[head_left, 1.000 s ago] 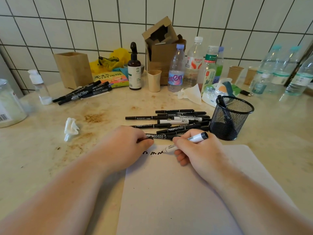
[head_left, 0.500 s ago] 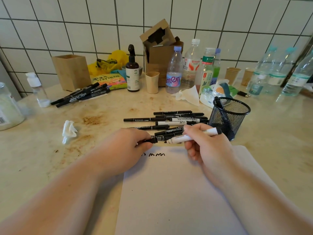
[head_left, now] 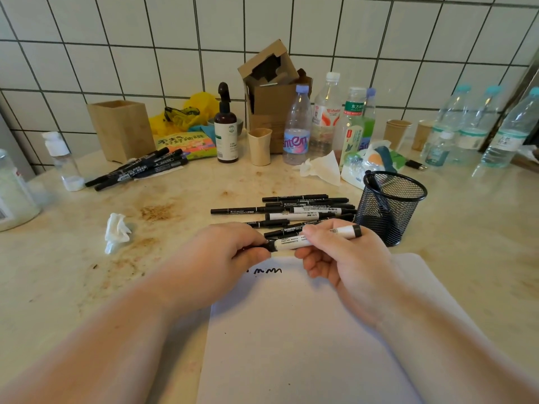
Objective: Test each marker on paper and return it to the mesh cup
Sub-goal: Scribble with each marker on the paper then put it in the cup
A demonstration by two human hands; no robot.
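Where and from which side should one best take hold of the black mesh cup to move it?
Grip the black mesh cup by its round wall below the rim, coming from its right, probably. It stands upright; loose black markers lie against its left, and a marker stands inside.

Both forearms bare, no sleeves, rings or watch.

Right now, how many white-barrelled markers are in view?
3 white markers: one held between the left hand and right hand, two lying side by side in the black marker pile beside the mesh cup. Others may be hidden underneath.
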